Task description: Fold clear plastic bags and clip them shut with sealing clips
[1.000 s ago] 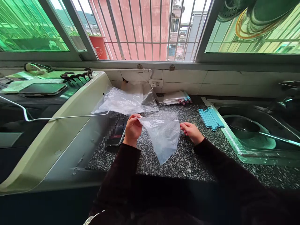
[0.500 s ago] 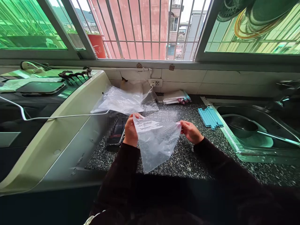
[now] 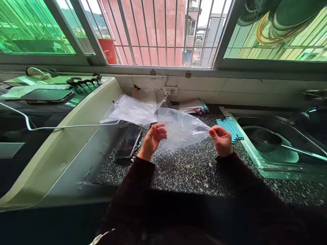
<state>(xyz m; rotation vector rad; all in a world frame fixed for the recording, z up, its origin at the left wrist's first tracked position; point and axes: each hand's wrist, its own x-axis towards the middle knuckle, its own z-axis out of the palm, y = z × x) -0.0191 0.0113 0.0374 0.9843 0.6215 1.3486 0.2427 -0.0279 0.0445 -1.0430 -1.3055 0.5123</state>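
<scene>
A clear plastic bag (image 3: 180, 127) is stretched out over the speckled countertop, its right end drawn to a point. My right hand (image 3: 221, 140) pinches that corner between thumb and fingers. At the bag's left edge, my left hand (image 3: 154, 139) has its fingers loosely curled and apart, with no plastic visibly gripped; whether the fingertips touch the bag I cannot tell. Just left of this hand lies a dark phone (image 3: 127, 141), partly blurred. More clear plastic bags (image 3: 135, 110) are heaped behind it.
Blue plastic strips (image 3: 230, 130) lie beside the sink (image 3: 251, 158), which holds a dark pan (image 3: 263, 137). Packed strips in plastic (image 3: 192, 106) rest near the wall socket (image 3: 170, 91). A white cable (image 3: 76, 127) crosses the pale appliance (image 3: 58, 136) on the left.
The bag has swung up and away from me, no longer hanging down. My right hand has moved right and slightly down with its corner; my left hand's grip has loosened.
</scene>
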